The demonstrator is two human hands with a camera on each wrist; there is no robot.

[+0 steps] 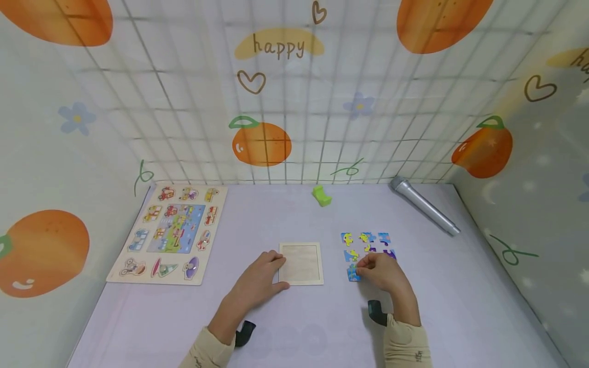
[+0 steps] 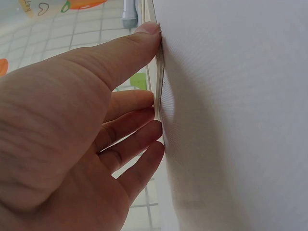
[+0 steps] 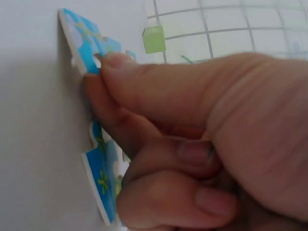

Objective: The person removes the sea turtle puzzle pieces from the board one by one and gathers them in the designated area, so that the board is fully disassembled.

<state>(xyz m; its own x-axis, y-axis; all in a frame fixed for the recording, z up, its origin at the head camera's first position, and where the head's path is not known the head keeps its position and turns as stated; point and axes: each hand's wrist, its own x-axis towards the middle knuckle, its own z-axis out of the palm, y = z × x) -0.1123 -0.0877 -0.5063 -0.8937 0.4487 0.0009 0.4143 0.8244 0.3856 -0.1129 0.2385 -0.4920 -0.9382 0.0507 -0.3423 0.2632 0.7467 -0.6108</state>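
My left hand (image 1: 257, 278) rests at the left side of a square wooden puzzle tray (image 1: 321, 266), which has a raised rim and a bare inside. In the left wrist view its thumb and fingertips touch the tray's edge (image 2: 159, 82). My right hand (image 1: 388, 275) pinches a blue jigsaw piece (image 3: 79, 36) between thumb and forefinger, tilted up in the right wrist view. The other fingers curl in. Several jigsaw pieces (image 1: 351, 255) in blue, yellow and purple lie beyond that hand, some partly hidden by it. Another blue piece (image 3: 101, 183) shows below the pinching fingers.
A wooden picture puzzle board (image 1: 209, 255) with vehicle shapes lies at the left. At the back are a small green block (image 1: 321, 196) and, farther right, a silver microphone (image 1: 425, 207). A curtain-covered grid wall (image 1: 193, 128) borders the white table (image 1: 303, 332).
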